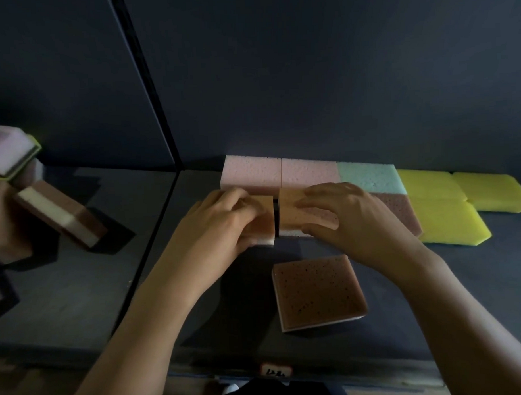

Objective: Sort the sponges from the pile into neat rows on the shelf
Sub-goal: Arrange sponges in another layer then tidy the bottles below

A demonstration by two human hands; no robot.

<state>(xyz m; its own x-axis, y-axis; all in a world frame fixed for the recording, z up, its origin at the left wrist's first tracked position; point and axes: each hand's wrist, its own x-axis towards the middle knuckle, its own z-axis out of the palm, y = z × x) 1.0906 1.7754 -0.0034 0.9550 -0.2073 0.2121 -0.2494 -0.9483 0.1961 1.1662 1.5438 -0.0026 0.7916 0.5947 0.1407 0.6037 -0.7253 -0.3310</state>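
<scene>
Right now both hands lie flat on sponges on the dark grey shelf. The left hand is spread over an orange sponge with a white underside, fingers bent down on its top and thumb at its near edge. The right hand presses on a second orange sponge just beside the first, fingers open and flat; a thin gap shows between the two sponges. The hands are near each other but do not touch.

Behind them sits a back row: two pink sponges side by side, then a pale blue sponge. A brownish-pink sponge lies past the right hand, then three flat yellow sponges. A brown square sponge with a white base lies alone nearer the front edge. On the left, past a dark divider, a loose pile of sponges seems mirrored in the shiny wall.
</scene>
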